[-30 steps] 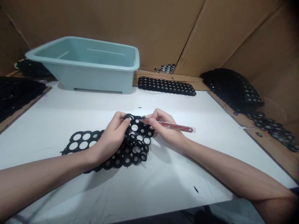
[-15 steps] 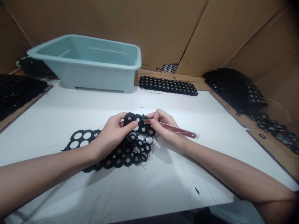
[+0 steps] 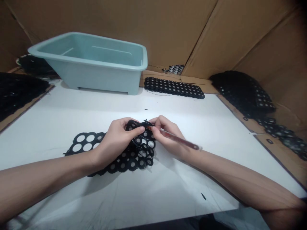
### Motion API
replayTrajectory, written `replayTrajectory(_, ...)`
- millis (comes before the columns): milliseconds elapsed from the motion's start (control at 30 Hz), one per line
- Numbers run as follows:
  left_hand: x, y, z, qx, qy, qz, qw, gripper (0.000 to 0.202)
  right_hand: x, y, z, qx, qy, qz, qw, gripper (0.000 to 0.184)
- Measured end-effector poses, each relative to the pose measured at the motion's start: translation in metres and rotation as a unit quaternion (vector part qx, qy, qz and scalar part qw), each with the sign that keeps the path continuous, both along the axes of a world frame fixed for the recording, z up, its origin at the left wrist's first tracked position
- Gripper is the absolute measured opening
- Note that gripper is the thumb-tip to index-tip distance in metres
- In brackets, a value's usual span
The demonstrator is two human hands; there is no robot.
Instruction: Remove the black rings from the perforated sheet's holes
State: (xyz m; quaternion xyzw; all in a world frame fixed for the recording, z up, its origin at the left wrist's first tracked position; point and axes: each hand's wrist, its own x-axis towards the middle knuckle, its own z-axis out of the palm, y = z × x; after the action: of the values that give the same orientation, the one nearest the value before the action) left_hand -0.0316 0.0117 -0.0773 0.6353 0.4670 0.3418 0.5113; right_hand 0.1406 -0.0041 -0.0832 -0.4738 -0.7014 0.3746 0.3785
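Observation:
A black sheet of joined rings [image 3: 132, 164], seemingly rubber, lies partly on the white table, its upper right part raised and bent. My left hand [image 3: 117, 137] grips that raised part, thumb on top and fingers behind. My right hand [image 3: 168, 134] is closed around a slim tool with a reddish handle [image 3: 184, 142]. The tool's tip meets the rings beside my left thumb, and its working end is hidden there. A small black strand sticks up from the sheet's top edge.
A pale blue tub [image 3: 100, 76] stands at the back left. Behind centre lies another black ring sheet [image 3: 174, 87]. Dark piles flank the table, one at the left [image 3: 21, 92], one at the right [image 3: 242, 92]. Loose rings [image 3: 285, 134] trail along the cardboard. Cardboard walls [image 3: 168, 28] enclose the back.
The raised part of the sheet has tipped and dropped slightly, with my left thumb a little further right. The tool's handle end has shifted down and slightly left.

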Motion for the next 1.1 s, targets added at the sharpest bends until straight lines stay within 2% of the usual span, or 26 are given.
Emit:
replayTrajectory(133,0.001,-0.003,0.003,-0.02,-0.025,0.01,0.999,0.024,-0.004,0.002,-0.004,0.081,-0.085,-0.017,0.993,0.017)
replayTrajectory(267,0.002,-0.006,0.005,-0.044,-0.038,-0.021,0.998,0.023,-0.006,0.006,-0.005,0.107,-0.085,-0.033,0.99,0.017)
replayTrajectory(400,0.0,-0.004,0.001,-0.019,-0.01,-0.009,1.0,0.02,-0.005,0.01,0.0,0.068,-0.018,-0.026,0.997,0.018)
replayTrajectory(533,-0.002,-0.001,-0.007,0.024,0.0,0.025,0.999,0.013,0.003,0.011,0.004,-0.021,0.065,0.017,0.998,0.019)
replayTrajectory(633,-0.002,0.001,-0.009,0.011,-0.013,0.034,0.999,0.017,0.01,0.011,0.004,-0.068,0.074,0.036,0.994,0.02)
replayTrajectory(833,-0.002,0.002,-0.007,-0.024,-0.033,0.029,0.999,0.026,0.018,0.011,0.003,-0.093,0.086,0.041,0.991,0.02)
replayTrajectory(1000,-0.005,0.002,-0.004,-0.032,0.036,0.011,0.999,0.034,0.019,0.013,0.003,-0.096,0.105,0.054,0.988,0.02)
replayTrajectory(1100,-0.005,0.002,-0.002,-0.016,0.055,0.006,0.998,0.031,0.019,0.013,0.002,-0.098,0.116,0.069,0.986,0.02)
